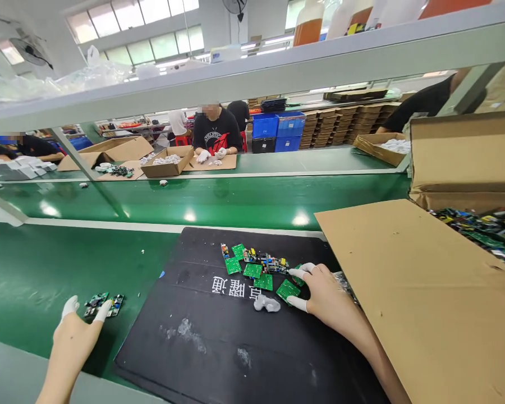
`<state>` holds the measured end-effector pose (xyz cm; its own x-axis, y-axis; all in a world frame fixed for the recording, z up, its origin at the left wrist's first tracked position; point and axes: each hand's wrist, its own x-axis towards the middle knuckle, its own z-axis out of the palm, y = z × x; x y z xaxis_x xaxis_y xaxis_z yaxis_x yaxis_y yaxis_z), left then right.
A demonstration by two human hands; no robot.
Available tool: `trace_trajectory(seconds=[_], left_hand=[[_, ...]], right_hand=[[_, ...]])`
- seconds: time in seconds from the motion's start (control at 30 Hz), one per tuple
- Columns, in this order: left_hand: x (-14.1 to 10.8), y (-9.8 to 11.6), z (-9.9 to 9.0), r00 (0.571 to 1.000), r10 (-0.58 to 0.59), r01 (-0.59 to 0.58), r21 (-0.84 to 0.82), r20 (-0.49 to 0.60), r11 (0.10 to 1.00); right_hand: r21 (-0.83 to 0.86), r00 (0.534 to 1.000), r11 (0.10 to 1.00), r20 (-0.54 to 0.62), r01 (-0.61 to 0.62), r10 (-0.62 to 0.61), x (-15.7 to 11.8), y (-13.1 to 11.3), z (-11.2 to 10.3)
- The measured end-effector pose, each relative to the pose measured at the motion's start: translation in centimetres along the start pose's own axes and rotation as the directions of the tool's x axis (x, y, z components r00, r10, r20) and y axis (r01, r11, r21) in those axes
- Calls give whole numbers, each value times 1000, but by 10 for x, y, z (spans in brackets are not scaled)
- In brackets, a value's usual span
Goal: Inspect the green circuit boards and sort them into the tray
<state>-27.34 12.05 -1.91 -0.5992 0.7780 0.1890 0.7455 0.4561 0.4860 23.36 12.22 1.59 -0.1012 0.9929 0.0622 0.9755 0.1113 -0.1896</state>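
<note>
My left hand (76,331), with white finger cots on the fingertips, is at the left on the green table. Its thumb and finger are apart beside two small populated circuit boards (116,304), and the thumb tip overlaps their near edge. On the black mat (160,359), my right hand (325,292) reaches in from the right, also in finger cots. Its thumb and fingers are spread around a green circuit board (288,290), and I cannot tell whether they touch it. Several more circuit boards (252,270) lie in a loose group to its left. A grey putty-like lump (266,303) sits just below them.
A cardboard flap (387,280) slants over the mat's right side, beside a carton full of circuit boards (480,230). Behind the mat runs a green conveyor belt (244,196). An overhead shelf (252,73) crosses above. A co-worker (216,134) sits opposite, near an open carton (168,163).
</note>
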Motion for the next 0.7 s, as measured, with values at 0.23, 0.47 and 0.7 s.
trace_trajectory(seconds=[0.23,0.47,0.7], left_hand=[[-45,139,-10,788,608,-608,-271,-97,746],[-129,212,64,279,960,-742,-629,22,230],[-131,196,78,184,962,-746,-666,-200,4]], right_hand=[[-98,996,993,59,69,-64,-8,-15,-3],[-150,980,982,177,113,-86,-10,-24,-7],[525,982,830,84,-188,169,-11,-23,-11]])
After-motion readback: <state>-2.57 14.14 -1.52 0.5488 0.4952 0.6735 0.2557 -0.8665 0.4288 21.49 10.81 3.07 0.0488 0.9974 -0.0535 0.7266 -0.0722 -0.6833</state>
